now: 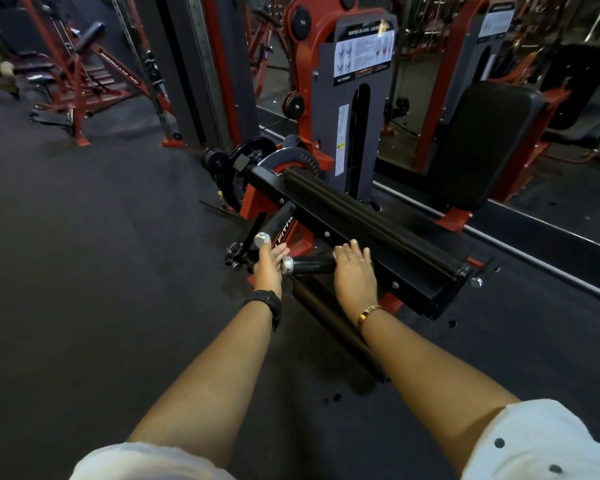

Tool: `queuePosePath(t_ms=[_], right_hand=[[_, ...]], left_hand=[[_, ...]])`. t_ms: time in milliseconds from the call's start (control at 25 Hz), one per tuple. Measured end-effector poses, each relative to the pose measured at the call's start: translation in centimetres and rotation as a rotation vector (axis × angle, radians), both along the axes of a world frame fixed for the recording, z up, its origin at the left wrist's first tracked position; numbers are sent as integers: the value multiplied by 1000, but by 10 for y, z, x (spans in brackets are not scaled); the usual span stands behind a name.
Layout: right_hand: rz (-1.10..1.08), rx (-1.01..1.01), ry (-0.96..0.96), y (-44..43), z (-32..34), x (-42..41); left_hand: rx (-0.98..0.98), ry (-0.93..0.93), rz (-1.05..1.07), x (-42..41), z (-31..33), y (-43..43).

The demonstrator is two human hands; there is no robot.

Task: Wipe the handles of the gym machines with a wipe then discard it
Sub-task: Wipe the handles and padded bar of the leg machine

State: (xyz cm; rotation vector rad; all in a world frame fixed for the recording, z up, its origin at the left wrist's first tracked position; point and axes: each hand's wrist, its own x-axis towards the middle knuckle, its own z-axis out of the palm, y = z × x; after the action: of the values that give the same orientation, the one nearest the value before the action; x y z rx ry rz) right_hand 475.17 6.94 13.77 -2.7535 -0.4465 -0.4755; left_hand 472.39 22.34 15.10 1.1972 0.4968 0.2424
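The job looks midway. The right hand (pixel 355 273) bends its fingers over the near handle (pixel 310 265), pressing a white sliver of wipe (pixel 337 252) against it. The left hand (pixel 269 263) rests at that handle's 9 o'clock, fingers straight and holding nothing. I cannot tell whether the far handle (pixel 282 219), at 11 o'clock, has been wiped. Discarding is still to do.

Red machine frame (pixel 302 57), black handle (pixel 312 265) with silver cap (pixel 287 265), white sleeve (pixel 541 441) dotted dark.
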Motion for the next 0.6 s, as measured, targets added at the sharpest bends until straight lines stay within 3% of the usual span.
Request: queuePosePath(t_ms=[120,240,320,480,600], right_hand=[[290,49,-3,49,-1,-27],[547,-38,-110,41,-8,-39],[448,-60,-173,6,-19,-29],[110,54,-81,-32,-30,-17],[141,96,-48,7,-20,-23]], left_hand=[[4,10,-9,0,-1,2],[16,22,-22,-2,1,2],[-5,11,-18,-3,2,1],[-18,10,-4,-4,3,-1],[-25,21,1,-4,5,-1]])
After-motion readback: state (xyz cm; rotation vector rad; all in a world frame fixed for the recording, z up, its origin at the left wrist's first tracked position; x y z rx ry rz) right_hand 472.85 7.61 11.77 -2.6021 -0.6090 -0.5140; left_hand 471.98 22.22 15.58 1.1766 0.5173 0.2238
